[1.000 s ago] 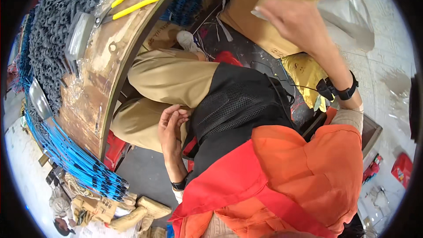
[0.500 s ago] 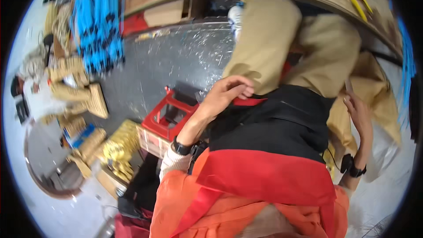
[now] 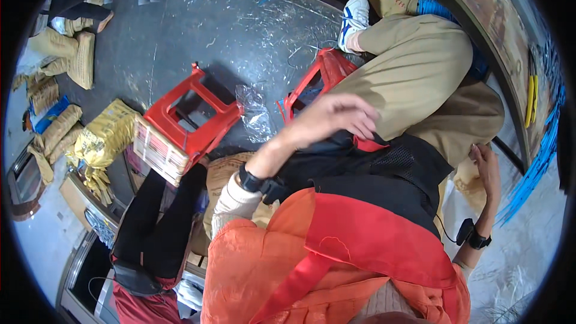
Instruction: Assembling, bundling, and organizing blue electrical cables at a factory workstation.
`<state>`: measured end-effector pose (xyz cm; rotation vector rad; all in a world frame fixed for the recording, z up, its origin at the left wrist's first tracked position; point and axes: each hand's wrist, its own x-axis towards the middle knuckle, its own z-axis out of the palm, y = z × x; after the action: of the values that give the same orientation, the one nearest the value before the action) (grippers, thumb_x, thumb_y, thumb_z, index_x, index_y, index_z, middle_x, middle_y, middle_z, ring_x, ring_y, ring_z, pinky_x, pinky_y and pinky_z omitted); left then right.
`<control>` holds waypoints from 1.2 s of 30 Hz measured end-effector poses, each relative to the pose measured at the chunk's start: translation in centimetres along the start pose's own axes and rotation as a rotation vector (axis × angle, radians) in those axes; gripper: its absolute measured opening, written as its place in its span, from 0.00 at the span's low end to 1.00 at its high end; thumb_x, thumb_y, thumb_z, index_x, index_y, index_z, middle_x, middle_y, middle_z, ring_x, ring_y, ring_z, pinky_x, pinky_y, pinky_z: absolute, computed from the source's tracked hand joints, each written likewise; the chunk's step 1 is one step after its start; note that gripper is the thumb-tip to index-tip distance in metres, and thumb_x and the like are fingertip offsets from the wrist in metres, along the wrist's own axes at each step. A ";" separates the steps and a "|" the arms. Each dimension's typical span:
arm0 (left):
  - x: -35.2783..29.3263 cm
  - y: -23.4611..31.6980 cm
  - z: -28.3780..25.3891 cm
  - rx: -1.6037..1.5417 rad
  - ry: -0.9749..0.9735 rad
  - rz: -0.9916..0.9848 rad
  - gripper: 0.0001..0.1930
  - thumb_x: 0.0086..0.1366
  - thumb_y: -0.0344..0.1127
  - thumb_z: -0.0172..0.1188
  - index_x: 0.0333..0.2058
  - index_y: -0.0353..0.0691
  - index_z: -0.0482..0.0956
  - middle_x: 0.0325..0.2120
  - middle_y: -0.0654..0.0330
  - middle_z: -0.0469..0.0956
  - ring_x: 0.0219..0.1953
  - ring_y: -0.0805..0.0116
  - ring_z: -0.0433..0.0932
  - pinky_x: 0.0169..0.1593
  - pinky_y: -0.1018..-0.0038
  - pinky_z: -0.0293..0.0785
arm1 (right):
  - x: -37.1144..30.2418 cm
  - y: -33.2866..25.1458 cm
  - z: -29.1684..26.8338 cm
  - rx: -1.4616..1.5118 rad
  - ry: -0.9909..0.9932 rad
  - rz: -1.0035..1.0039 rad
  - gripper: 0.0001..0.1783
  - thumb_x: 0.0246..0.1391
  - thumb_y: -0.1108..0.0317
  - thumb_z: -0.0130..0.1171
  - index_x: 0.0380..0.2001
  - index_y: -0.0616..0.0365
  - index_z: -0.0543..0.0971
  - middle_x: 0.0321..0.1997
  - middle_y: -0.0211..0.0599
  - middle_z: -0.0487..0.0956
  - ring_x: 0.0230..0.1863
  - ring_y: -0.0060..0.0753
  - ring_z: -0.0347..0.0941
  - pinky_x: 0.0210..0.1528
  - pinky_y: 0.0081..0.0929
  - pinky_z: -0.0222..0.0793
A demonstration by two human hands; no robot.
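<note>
My left hand (image 3: pixel 339 121) hovers over my lap, palm down, its fingers loosely bent, apart and slightly blurred, with nothing seen in them. Below it lies a black and red apron (image 3: pixel 372 168). Beside my right thigh is my right hand (image 3: pixel 485 165), its fingers curled loosely and apart; no object shows in it. Tan trousers (image 3: pixel 420 78) cover my legs. A dark band with a small black device sits on each wrist.
A red stool (image 3: pixel 231 117) stands to the left, another red plastic frame (image 3: pixel 321 75) by my knee. Yellow-handled tools (image 3: pixel 531 93) and blue cables (image 3: pixel 534 174) lie along the bench at right. A person in black trousers (image 3: pixel 156 228) is at lower left. Yellow sacks (image 3: pixel 108 132) are beyond.
The view has swung left, bringing the stool and another person fuller into sight. My left hand's fingers have spread apart. A thin pale thing at my right fingertips no longer shows.
</note>
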<state>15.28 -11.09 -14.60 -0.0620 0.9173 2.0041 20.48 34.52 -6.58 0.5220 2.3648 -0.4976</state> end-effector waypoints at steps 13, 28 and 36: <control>19.3 -21.8 -30.4 0.804 0.710 -0.198 0.16 0.60 0.38 0.54 0.46 0.46 0.80 0.31 0.56 0.82 0.33 0.59 0.79 0.39 0.66 0.76 | 0.3 0.7 1.5 0.178 0.357 0.141 0.28 0.62 0.55 0.54 0.10 0.57 0.67 0.12 0.20 0.62 0.16 0.14 0.53 0.19 0.23 0.46; 33.0 -20.0 -35.4 1.023 0.426 -0.599 0.18 0.58 0.40 0.53 0.48 0.53 0.79 0.49 0.50 0.72 0.55 0.48 0.67 0.52 0.55 0.70 | -1.9 2.6 7.3 0.198 0.813 0.022 0.28 0.66 0.62 0.46 0.11 0.58 0.59 0.10 0.25 0.56 0.16 0.19 0.49 0.20 0.29 0.42; 32.6 -21.3 -34.8 0.914 0.672 -0.365 0.18 0.60 0.40 0.52 0.47 0.45 0.79 0.40 0.45 0.76 0.46 0.49 0.74 0.50 0.61 0.72 | 0.3 -1.5 8.2 0.314 1.084 0.026 0.27 0.65 0.60 0.49 0.12 0.59 0.61 0.13 0.27 0.60 0.21 0.21 0.52 0.23 0.30 0.48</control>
<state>1.74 -2.79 -64.39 -0.3706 2.0051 1.0746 23.77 29.40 -12.30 1.1925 3.2964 -0.6890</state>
